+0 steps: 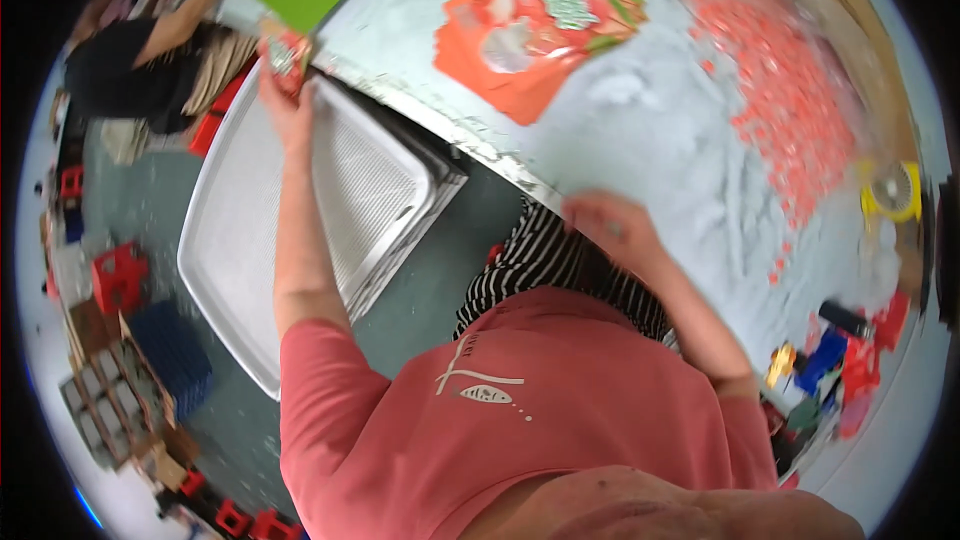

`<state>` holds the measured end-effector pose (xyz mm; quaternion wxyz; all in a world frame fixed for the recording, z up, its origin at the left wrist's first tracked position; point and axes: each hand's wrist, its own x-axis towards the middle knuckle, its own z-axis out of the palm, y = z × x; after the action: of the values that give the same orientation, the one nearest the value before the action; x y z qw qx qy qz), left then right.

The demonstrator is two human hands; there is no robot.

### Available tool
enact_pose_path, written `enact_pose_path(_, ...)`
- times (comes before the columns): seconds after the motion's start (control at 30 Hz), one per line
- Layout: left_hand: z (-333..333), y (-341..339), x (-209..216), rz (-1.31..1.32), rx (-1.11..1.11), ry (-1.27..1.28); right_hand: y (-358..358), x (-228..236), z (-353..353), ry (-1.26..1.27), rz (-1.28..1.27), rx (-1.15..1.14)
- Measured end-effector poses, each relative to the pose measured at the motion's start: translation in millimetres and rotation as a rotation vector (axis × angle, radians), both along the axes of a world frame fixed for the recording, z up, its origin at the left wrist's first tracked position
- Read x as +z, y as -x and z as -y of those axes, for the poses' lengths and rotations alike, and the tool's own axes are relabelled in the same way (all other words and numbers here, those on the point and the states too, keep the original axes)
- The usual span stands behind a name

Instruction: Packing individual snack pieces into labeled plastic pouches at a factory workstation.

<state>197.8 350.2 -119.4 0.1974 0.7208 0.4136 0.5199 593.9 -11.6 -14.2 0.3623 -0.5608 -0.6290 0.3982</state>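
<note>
While the left hand [283, 100] is stretched out over the far edge of the big white mesh tray [250, 270], its fingers are closed around a small red packet [287, 52] with a pale patch on its face. Beyond the tray, on the pale table [650, 130], lies a stack of orange-red pouches [530, 30] with green and white artwork. Further along is a spread of small red pieces [790, 90]. Near the table's edge, the right hand [612, 222] is blurred; I cannot tell its grip.
</note>
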Motion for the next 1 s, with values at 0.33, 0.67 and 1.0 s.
enact_pose_path(0.33, 16.3, 38.6, -28.3, -0.11, 0.212, 0.083, -62.7, 17.4, -184.1, -0.276, 0.686, -0.614)
enact_pose_path(0.67, 125.4, -50.0, 40.7, -0.052, 0.206, 0.272, -102.5, -6.6, -182.9, -0.074, -0.109, -0.637)
enact_pose_path(1.0, 289.2, -190.4, 92.8, 0.519, -0.342, 1.032, -81.2, -4.5, -3.2, 0.182, -0.954, -0.613)
